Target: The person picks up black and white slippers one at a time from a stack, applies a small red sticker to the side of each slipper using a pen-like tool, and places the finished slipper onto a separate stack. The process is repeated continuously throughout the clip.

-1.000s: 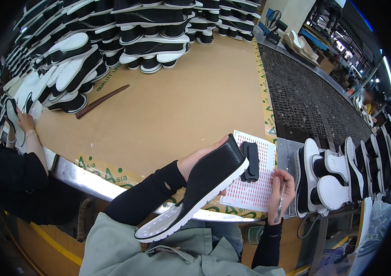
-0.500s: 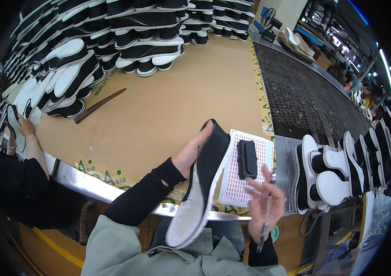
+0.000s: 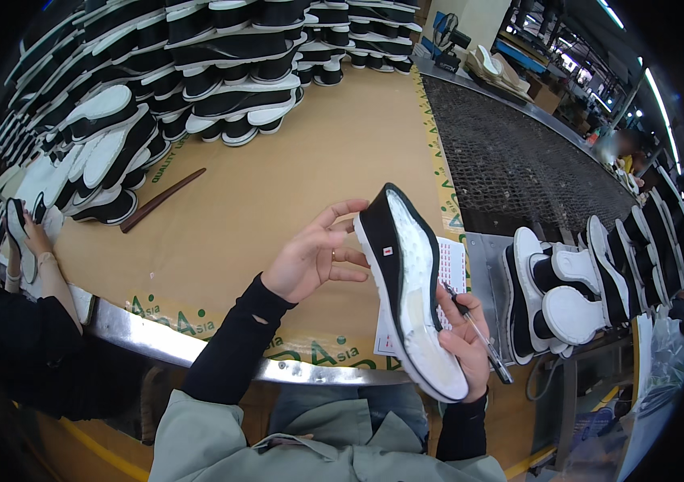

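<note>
A black-and-white wedge shoe sole [image 3: 418,281] is held up above the table edge, its white hollow inside toward me. My right hand [image 3: 466,345] grips its lower end and also holds a pen [image 3: 483,337] pointing down to the right. My left hand [image 3: 310,253] is open beside the sole's upper end, fingers spread; the fingertips reach its edge, but contact is unclear. A small white sticker with a red mark [image 3: 388,251] sits on the black side wall. Behind the sole lies a white sheet of red-marked stickers [image 3: 453,261], largely covered.
Tall stacks of similar soles [image 3: 237,72] fill the table's back left. A dark brown stick [image 3: 161,201] lies on the brown table covering [image 3: 310,153]. More soles [image 3: 567,297] stand at right beside a dark mesh conveyor [image 3: 511,153]. Another person's arm [image 3: 49,277] is at far left, holding a sole.
The sole has turned over and passed from my left hand to my right, which still has the pen. A sticker now shows on its side. The black block on the sheet is now hidden.
</note>
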Demonstrator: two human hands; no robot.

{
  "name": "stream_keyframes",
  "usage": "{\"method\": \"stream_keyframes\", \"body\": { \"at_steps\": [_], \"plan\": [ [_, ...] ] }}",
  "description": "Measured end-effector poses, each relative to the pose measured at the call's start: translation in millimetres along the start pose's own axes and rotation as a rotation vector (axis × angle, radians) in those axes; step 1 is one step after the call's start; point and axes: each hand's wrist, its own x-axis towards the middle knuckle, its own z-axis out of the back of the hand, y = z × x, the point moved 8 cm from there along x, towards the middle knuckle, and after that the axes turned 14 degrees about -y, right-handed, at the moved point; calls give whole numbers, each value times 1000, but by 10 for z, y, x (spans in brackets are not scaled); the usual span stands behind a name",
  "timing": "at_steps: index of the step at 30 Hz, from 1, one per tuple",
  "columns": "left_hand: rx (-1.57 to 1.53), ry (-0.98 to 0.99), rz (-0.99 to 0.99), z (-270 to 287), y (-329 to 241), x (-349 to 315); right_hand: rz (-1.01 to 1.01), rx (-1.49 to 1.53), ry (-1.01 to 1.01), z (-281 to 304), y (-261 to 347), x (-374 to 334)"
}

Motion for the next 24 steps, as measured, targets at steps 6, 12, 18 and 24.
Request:
{"method": "stream_keyframes", "body": {
  "at_steps": [6, 12, 18, 24],
  "plan": [
    [49, -99, -178, 23, -12, -1, -205, 234, 44, 61, -79, -36],
    [29, -88, -280, -14, -79, -91, -335, 416, 148, -35, -166, -78],
    [147, -104, -397, -14, -139, -170, -356, 479, 229, -72, -230, -96],
    [125, -132, -359, -196, -145, -320, -345, 313, -130, -92, -229, -123]
  ]
}}
